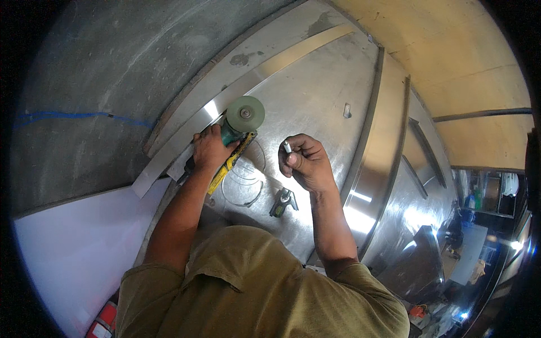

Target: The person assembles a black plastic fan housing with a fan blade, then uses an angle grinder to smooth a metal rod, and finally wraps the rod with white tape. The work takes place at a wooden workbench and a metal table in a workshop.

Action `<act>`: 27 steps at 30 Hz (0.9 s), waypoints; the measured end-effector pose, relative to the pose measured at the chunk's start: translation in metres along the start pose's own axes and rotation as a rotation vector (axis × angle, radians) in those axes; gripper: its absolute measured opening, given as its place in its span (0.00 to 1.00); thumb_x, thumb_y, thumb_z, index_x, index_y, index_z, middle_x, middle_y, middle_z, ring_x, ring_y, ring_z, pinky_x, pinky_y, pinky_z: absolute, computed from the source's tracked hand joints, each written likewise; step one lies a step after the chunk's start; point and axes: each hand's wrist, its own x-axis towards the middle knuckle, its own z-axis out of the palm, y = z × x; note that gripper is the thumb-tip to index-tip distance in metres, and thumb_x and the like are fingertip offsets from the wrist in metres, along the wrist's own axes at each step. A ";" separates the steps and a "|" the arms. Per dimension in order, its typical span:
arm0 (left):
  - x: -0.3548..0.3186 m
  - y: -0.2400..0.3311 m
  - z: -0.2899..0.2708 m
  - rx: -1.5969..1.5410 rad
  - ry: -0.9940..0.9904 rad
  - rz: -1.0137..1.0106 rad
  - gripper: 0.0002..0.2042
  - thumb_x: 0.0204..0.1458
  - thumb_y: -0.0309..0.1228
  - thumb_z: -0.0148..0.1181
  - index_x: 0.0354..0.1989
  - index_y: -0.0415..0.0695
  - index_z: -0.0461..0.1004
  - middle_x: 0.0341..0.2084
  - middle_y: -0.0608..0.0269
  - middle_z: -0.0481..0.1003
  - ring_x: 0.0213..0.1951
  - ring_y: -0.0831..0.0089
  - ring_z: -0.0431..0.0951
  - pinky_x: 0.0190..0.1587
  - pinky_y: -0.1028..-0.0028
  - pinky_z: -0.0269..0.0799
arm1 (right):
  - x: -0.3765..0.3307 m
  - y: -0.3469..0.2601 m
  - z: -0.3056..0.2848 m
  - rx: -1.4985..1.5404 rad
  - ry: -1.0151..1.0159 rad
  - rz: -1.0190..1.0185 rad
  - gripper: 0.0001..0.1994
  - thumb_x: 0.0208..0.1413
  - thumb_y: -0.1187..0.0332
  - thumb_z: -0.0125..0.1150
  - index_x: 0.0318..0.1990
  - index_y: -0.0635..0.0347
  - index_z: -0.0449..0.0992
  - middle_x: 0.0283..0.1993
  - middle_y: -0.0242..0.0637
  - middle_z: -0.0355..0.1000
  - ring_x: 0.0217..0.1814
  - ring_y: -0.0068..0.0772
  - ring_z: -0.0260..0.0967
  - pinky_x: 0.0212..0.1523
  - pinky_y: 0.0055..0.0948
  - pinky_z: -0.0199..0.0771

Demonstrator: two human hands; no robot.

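My left hand (pixel 209 150) is closed round the body of a green angle grinder (pixel 228 134). Its round green disc (pixel 255 119) faces up beyond my fingers. A long yellow-and-black tool (pixel 230 164), whose kind I cannot make out, lies against the grinder beside my left wrist. Raised over the metal sheet (pixel 315 84), my right hand (pixel 310 164) pinches a short, pale cylindrical piece (pixel 287 147) between thumb and fingers. Below it on the sheet rests a small dark tool with a metal head (pixel 283 203). Thin wire loops (pixel 242 194) lie between the hands.
Long metal strips (pixel 293 52) lie across the sheet at the left, and raised metal bars (pixel 389 146) at the right. A blue cable (pixel 73 115) runs over the grey surface at far left. A cluttered area with a pale panel (pixel 470 253) is at the lower right.
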 end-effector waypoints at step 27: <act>-0.009 -0.006 0.005 -0.020 0.043 0.101 0.37 0.45 0.46 0.67 0.59 0.35 0.62 0.49 0.41 0.72 0.54 0.47 0.72 0.54 0.54 0.70 | 0.026 0.021 -0.033 -1.223 0.353 -0.282 0.10 0.53 0.76 0.66 0.44 0.64 0.81 0.36 0.41 0.75 0.30 0.31 0.73 0.31 0.27 0.73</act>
